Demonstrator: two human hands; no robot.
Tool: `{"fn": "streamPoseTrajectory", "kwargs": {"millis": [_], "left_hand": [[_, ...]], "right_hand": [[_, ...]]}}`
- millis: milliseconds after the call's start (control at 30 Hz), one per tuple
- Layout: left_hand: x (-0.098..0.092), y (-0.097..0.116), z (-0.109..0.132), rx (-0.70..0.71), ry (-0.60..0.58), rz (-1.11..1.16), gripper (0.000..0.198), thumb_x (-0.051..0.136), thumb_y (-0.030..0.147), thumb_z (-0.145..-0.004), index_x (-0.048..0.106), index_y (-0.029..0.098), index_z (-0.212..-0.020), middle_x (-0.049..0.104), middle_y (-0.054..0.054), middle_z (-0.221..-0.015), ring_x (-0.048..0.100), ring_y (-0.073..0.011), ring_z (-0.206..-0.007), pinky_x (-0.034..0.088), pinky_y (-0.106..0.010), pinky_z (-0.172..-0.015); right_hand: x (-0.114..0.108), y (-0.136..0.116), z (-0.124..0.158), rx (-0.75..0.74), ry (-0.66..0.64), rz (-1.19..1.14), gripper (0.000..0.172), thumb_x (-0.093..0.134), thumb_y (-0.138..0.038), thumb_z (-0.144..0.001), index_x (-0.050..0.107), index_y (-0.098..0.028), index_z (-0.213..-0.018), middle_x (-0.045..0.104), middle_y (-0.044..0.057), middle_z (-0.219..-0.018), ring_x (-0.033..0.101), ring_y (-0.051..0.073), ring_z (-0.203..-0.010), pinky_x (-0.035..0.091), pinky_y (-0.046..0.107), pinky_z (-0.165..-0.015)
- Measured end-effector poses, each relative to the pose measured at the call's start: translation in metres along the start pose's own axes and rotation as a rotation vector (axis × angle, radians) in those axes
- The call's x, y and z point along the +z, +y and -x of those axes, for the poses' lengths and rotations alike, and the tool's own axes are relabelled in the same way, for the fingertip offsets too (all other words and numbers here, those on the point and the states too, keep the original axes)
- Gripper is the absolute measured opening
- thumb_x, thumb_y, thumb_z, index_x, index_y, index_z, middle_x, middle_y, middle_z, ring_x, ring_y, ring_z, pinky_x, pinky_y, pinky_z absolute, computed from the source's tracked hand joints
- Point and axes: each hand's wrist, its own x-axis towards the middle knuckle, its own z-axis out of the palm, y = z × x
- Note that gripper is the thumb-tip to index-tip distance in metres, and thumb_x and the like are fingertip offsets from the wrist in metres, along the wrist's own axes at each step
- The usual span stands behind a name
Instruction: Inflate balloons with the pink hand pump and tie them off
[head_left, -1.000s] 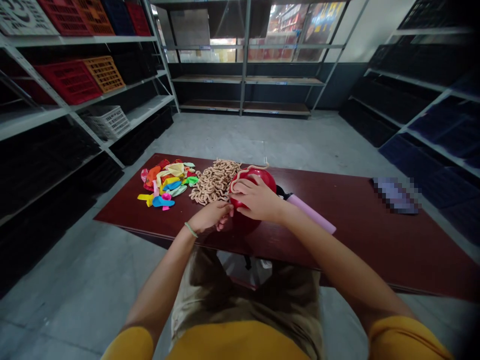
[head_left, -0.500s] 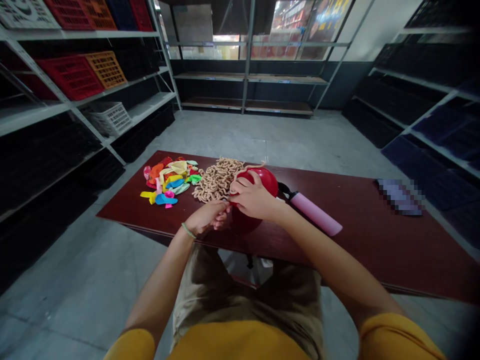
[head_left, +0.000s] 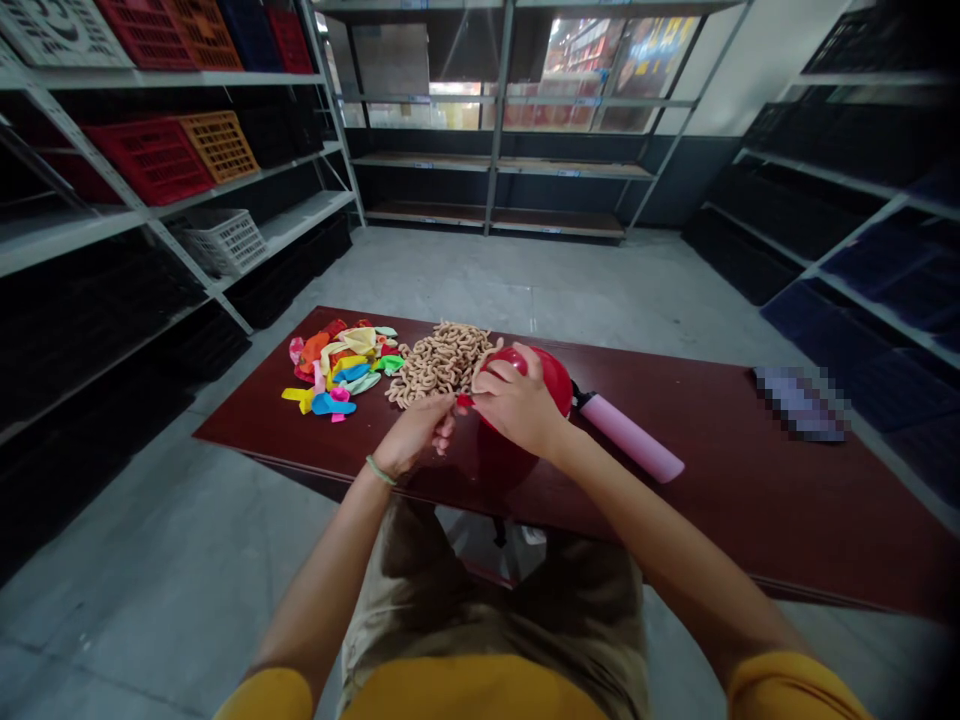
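Note:
An inflated red balloon (head_left: pixel 556 378) rests over the table, partly hidden behind my right hand (head_left: pixel 523 402). That hand is closed around the balloon's neck side, with a short beige cord (head_left: pixel 486 362) at its fingers. My left hand (head_left: pixel 417 432) pinches the red mouth end of the balloon, stretched between the two hands. Just beyond my fingers lies a heap of beige cord pieces (head_left: pixel 439 365). Left of it is a pile of flat, coloured balloons (head_left: pixel 352 365). A pink hand pump (head_left: pixel 634 438) with a black end lies right of the balloon.
The dark red table (head_left: pixel 720 470) spans in front of my legs. A blurred purple-grey item (head_left: pixel 801 402) lies at its right end. Metal racks with crates (head_left: pixel 154 160) stand at the left, more racks at the right, and a shelf (head_left: pixel 427 160) at the back.
My right hand and the balloon have shifted slightly right, away from my left hand. The red neck now shows stretched between the hands, and the cord's loose end no longer sticks up above the balloon.

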Motion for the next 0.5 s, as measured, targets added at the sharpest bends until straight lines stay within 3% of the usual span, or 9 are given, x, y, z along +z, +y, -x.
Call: {"fn": "streamPoseTrajectory", "kwargs": {"millis": [100, 167, 300, 400, 500], "left_hand": [[0.004, 0.002, -0.003, 0.331, 0.242, -0.082, 0.032, 0.062, 0.044, -0.086, 0.064, 0.018, -0.104, 0.056, 0.001, -0.071, 0.052, -0.0105, -0.056, 0.044, -0.021, -0.051], [0.01, 0.007, -0.005, 0.477, 0.31, -0.182, 0.035, 0.067, 0.039, -0.083, 0.068, 0.019, -0.112, 0.063, -0.003, -0.086, 0.057, -0.0133, -0.071, 0.048, -0.023, -0.063], [0.028, 0.02, -0.006, 0.565, 0.245, -0.368, 0.038, 0.07, 0.037, -0.082, 0.071, 0.025, -0.118, 0.063, -0.007, -0.108, 0.059, -0.0183, -0.088, 0.049, -0.026, -0.071], [0.044, 0.028, -0.007, 0.601, 0.217, -0.446, 0.034, 0.072, 0.035, -0.081, 0.074, 0.027, -0.113, 0.065, -0.006, -0.103, 0.059, -0.0192, -0.091, 0.048, -0.027, -0.074], [0.056, 0.031, -0.01, 0.643, 0.285, -0.456, 0.016, 0.073, 0.032, -0.08, 0.078, 0.023, -0.091, 0.066, -0.005, -0.09, 0.059, -0.0187, -0.085, 0.046, -0.028, -0.075]], "right_hand": [[-0.015, 0.011, 0.001, 0.154, 0.077, -0.12, 0.021, 0.056, -0.031, -0.093, 0.074, -0.029, -0.083, 0.069, 0.0, -0.099, 0.052, 0.023, -0.106, 0.013, 0.054, -0.111], [-0.024, 0.018, 0.002, 0.234, 0.115, -0.213, 0.021, 0.058, -0.035, -0.092, 0.074, -0.028, -0.08, 0.067, 0.0, -0.095, 0.053, 0.021, -0.103, 0.018, 0.052, -0.108], [-0.032, 0.021, 0.007, 0.287, 0.137, -0.326, 0.024, 0.058, -0.037, -0.092, 0.074, -0.028, -0.077, 0.064, 0.0, -0.089, 0.054, 0.019, -0.097, 0.023, 0.047, -0.102], [-0.03, 0.019, 0.013, 0.296, 0.133, -0.363, 0.025, 0.056, -0.037, -0.093, 0.075, -0.029, -0.079, 0.064, 0.0, -0.089, 0.053, 0.02, -0.098, 0.024, 0.046, -0.1], [-0.027, 0.018, 0.018, 0.295, 0.138, -0.378, 0.024, 0.056, -0.038, -0.093, 0.075, -0.029, -0.081, 0.064, 0.001, -0.089, 0.052, 0.02, -0.098, 0.024, 0.046, -0.1]]}}
